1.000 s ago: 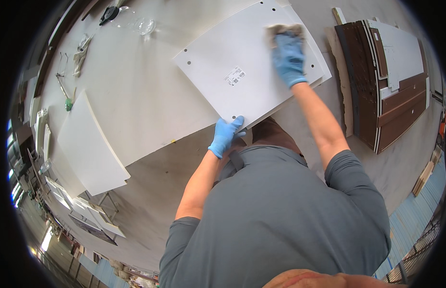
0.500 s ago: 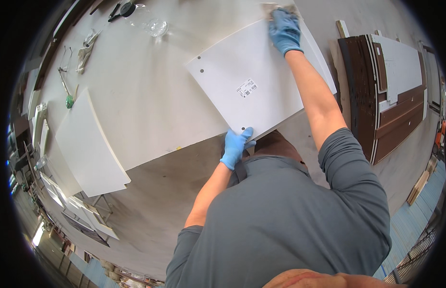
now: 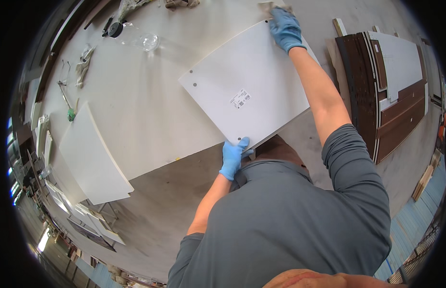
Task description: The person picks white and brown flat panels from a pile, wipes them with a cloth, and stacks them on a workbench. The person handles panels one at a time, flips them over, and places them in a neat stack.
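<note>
A white flat panel (image 3: 261, 72) with a printed label (image 3: 240, 99) and several small dark holes lies on the table, its near corner over the front edge. My left hand (image 3: 233, 157), in a blue glove, grips that near corner, thumb on top beside a hole and fingers underneath. At the panel's far right corner, my right hand (image 3: 285, 30), also gloved in blue, is closed on a beige cloth (image 3: 267, 6). The cloth sticks out past the fingers at the far side; the rest is hidden under the hand.
On the pale table (image 3: 151, 110) lie a clear bottle with a black cap (image 3: 144, 41), crumpled cloths (image 3: 84, 65), a green-tipped tool (image 3: 71, 114) and another white panel (image 3: 96, 156) at left. Brown and white boards (image 3: 376, 91) are stacked on the right.
The view has shifted, so the table's things sit lower in it. My right hand with the cloth has moved outward along the panel's far corner, uncovering a hole. My left hand keeps its grip.
</note>
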A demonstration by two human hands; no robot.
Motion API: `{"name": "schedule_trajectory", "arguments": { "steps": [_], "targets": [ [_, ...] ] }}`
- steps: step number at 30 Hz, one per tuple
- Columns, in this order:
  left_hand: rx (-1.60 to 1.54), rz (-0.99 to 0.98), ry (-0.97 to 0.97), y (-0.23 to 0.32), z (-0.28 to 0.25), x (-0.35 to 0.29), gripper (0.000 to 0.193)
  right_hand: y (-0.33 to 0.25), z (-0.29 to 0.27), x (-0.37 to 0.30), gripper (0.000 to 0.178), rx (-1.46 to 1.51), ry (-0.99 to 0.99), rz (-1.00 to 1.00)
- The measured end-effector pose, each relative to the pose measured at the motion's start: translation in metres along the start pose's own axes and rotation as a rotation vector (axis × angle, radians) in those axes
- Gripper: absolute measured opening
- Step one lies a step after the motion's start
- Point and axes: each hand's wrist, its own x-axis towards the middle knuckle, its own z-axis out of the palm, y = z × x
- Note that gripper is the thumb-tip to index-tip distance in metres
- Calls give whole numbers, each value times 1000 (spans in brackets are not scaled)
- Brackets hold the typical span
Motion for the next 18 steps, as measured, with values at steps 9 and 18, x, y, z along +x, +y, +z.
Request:
{"name": "schedule_trajectory", "arguments": {
  "steps": [9, 18],
  "targets": [
    [-47, -56, 50, 5, 14, -7, 48, -35, -24, -27, 38, 117, -375, -70],
    [25, -98, 46, 14, 31, -16, 45, -46, -41, -40, 40, 295, -212, -442]
  ]
}}
